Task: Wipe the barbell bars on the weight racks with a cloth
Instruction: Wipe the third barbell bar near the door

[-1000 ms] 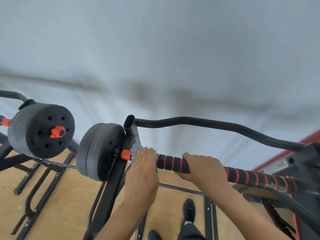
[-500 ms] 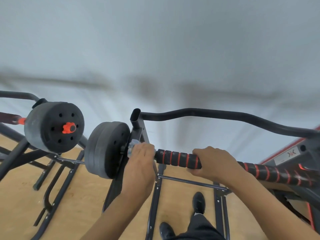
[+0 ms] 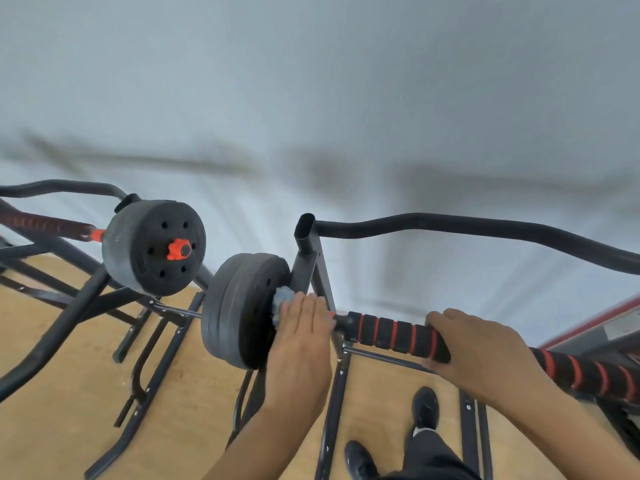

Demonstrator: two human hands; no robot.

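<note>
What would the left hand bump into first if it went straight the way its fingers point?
Probably the rack's grey upright post, right past the fingertips of the left hand. The weight plate sits off to the side, beside the blue cloth. Depth is hard to judge here.

Cloth [image 3: 282, 299]: fluffy blue pile. Bar grip [image 3: 398, 334]: ribbed matt foam. Plates [image 3: 239, 313]: matt, grainy. Rack [image 3: 450, 225]: smooth painted metal. Floor [image 3: 69, 393]: wood.

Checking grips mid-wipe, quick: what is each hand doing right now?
Left hand: closed, holding the cloth around the barbell bar.
Right hand: closed around the same bar.
</note>
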